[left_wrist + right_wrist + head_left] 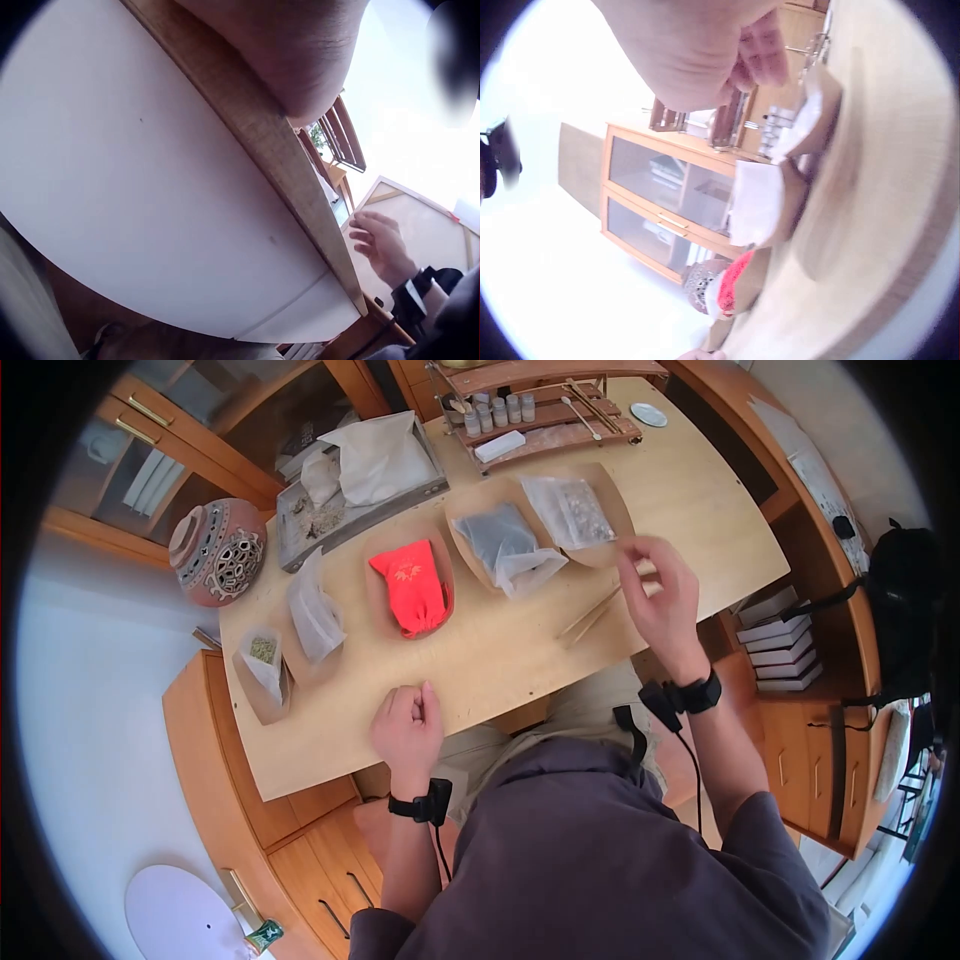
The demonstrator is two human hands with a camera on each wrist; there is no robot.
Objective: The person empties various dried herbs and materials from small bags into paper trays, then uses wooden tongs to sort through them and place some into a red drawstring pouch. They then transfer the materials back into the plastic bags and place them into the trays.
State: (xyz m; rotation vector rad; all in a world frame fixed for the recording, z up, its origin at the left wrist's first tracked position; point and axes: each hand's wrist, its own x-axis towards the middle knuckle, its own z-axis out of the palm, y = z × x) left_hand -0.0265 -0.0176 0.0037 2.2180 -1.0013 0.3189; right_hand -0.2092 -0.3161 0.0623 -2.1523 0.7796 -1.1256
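My left hand (408, 725) rests near the table's front edge, fingers curled, with nothing visible in it. To the right, my right hand (660, 595) is raised beside the rightmost paper tray, fingers bent; whether it holds anything is not clear. Several brown paper trays stand in a row: one with a pouch of green herbs (263, 650), one with a white pouch (316, 615), one with a red pouch (412, 588), one with a dark-filled pouch (500, 540), one with a pale-filled pouch (568, 512). Thin sticks (592, 616) lie left of my right hand.
A grey tray (365, 512) with white bags and scraps stands at the back left, beside a patterned pot (222, 552). Behind the row, a wooden rack (550, 435) holds small jars (499, 412). A white dish (648, 414) lies at the back right.
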